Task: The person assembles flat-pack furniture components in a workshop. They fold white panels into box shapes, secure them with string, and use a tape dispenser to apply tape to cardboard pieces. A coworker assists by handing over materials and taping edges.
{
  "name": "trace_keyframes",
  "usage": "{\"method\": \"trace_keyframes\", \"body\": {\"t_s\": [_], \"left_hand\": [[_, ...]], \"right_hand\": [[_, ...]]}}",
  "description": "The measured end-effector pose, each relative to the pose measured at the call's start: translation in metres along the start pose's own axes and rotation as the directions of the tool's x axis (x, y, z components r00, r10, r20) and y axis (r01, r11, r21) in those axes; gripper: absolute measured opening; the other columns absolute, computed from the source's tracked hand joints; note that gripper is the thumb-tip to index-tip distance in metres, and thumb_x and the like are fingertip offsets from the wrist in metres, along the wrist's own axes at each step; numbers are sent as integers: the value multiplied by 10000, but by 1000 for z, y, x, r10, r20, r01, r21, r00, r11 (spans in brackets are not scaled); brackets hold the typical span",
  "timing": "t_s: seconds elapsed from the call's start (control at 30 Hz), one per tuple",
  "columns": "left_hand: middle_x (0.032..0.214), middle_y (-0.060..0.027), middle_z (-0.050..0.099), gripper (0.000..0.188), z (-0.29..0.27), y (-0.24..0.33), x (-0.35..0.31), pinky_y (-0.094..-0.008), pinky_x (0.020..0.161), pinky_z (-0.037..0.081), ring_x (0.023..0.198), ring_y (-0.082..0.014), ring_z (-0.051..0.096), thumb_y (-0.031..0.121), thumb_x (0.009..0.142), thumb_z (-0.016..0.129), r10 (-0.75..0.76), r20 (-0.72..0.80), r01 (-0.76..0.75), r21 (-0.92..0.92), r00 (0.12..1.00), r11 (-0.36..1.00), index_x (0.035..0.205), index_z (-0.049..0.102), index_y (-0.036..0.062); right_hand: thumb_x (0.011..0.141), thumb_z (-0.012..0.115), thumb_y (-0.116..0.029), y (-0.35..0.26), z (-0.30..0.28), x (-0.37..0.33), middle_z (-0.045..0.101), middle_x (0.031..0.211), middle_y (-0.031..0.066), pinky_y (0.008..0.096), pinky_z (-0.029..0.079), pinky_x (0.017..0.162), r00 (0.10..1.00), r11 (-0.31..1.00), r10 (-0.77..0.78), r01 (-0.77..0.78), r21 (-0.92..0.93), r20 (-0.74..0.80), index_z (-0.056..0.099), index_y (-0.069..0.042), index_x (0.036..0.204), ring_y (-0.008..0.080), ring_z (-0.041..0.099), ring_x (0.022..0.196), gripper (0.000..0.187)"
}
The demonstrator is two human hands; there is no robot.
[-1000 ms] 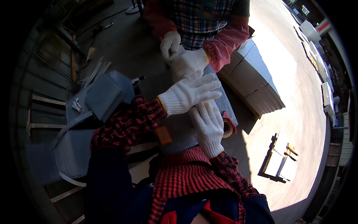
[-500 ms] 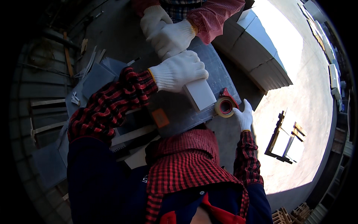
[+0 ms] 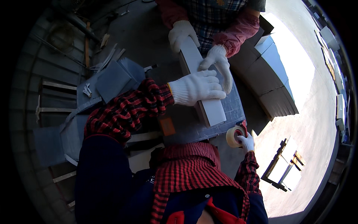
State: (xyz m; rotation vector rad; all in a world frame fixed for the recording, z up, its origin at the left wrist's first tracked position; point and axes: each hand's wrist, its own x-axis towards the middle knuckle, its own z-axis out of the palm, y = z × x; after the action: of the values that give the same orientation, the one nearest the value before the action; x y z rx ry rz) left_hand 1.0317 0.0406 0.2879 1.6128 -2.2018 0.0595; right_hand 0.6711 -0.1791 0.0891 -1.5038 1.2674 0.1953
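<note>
A long, narrow white box (image 3: 213,112) lies on the grey tabletop (image 3: 182,121), one end toward me. My gloved left hand (image 3: 197,87) is closed over the middle of the box, its fingers across the top and over the right edge. At the table's right near corner my gloved right hand (image 3: 247,143) grips a tape dispenser (image 3: 243,127) with red parts. Its wide roll of pale tape (image 3: 234,136) faces left. Opposite me, a co-worker's gloved hand (image 3: 181,35) holds the far end of the box, and their other hand (image 3: 218,65) rests along its right side, beside my left fingers.
An orange patch (image 3: 167,126) marks the table's near left. Grey sheets (image 3: 113,80) and a crumpled white glove (image 3: 87,90) lie at the left. A large stack of flat cardboard (image 3: 266,71) stands right of the table. Farther right, a pallet (image 3: 283,164) sits on the sunlit floor.
My right hand has gone from open beside the tape dispenser to gripping it. The co-worker's hands have moved apart along the box, uncovering its far part. The whole view has shifted slightly.
</note>
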Motion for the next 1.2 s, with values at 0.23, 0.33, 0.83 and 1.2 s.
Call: {"method": "trace_keyframes", "body": {"t_s": [0.23,0.33,0.83,1.2], "left_hand": [[1099,-63,582,658,22,-10,-11,-389,956,446,1082,-276,571,175,584,834,77,-159,-105,-174,984,979,1185,571,125],[1112,-66,586,620,85,-42,-13,-399,973,439,1105,-289,567,149,600,808,52,-114,-94,-409,992,908,1176,577,139],[1219,-145,624,467,16,6,-25,-333,923,500,1062,-222,628,417,980,605,-265,390,265,-874,882,-406,1257,587,42],[763,-6,620,484,-52,38,-24,-202,558,449,631,-55,572,489,1066,408,-550,388,327,-921,740,-210,1156,616,61]], "right_hand": [[786,619,-215,-89,-11,-149,557,1310,113,340,448,1005,926,776,-376,301,554,24,426,-2,1450,218,557,1186,724],[744,659,-385,-149,1,-191,593,1192,126,352,477,971,887,794,-455,445,415,-80,453,12,1411,225,583,1121,803],[726,709,-18,-274,47,-245,586,1210,129,348,525,925,503,520,-854,829,-203,-135,601,-36,1331,262,615,1111,615],[615,826,18,-286,65,-250,632,1070,135,397,527,827,125,69,-991,744,-665,38,695,-49,1168,319,622,990,573]]}}
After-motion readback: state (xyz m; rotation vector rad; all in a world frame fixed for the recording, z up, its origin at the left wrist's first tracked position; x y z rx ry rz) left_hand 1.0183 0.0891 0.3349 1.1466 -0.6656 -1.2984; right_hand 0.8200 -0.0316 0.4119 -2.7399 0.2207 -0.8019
